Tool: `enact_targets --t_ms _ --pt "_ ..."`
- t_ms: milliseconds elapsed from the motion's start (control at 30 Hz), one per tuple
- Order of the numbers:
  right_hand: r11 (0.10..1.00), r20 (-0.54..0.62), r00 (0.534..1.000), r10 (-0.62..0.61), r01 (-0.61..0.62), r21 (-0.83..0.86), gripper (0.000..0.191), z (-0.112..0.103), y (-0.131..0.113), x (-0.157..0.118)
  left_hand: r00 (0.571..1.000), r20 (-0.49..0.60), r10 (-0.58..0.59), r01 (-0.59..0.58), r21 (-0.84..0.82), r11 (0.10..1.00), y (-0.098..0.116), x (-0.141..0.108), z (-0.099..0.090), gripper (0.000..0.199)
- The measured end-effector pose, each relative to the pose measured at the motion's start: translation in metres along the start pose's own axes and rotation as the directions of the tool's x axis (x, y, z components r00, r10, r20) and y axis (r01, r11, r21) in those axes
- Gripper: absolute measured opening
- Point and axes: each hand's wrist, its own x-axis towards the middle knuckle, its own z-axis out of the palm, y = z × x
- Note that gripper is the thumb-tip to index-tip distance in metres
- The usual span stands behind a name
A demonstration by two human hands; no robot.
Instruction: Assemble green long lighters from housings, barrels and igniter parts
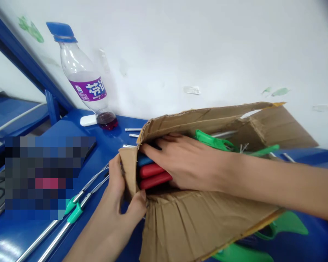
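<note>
My left hand (120,202) pinches the left end flap of an open cardboard box (180,222), thumb inside and fingers outside. Inside the box is my right hand (184,160), back upward, its fingers spread and reaching to the left end. Just beneath it are two red rounded-edged pieces (154,174) side by side, with a blue piece (145,160) behind them. Its fingertips are partly hidden, and I see nothing gripped in them. Behind this hand, a green plastic part (214,141) and a green stick-like piece (265,150) lie in the box.
A bottle with a purple label (89,89) stands by the wall. Left of the box lie metal rods with green fittings (75,213) on the blue tabletop (98,145). Large green pieces (289,222) sit at the lower right. Part of the left side is pixelated.
</note>
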Motion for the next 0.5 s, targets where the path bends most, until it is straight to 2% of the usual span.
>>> enact_targets --t_ms 133,367,500 --pt "0.997 0.004 1.000 0.009 -0.010 0.082 0.063 0.002 0.001 -0.002 0.997 0.014 -0.074 0.075 -0.098 0.992 0.002 -0.003 0.001 0.086" --pt "0.998 0.010 1.000 -0.020 0.020 -0.064 0.084 -0.010 -0.006 -0.009 0.990 0.062 -0.123 0.130 -0.136 0.982 0.006 -0.006 0.000 0.083" --pt "0.995 -0.008 1.000 -0.019 0.018 -0.094 0.082 -0.019 -0.007 -0.018 0.988 0.085 -0.131 0.148 -0.234 0.961 0.007 -0.004 -0.001 0.074"
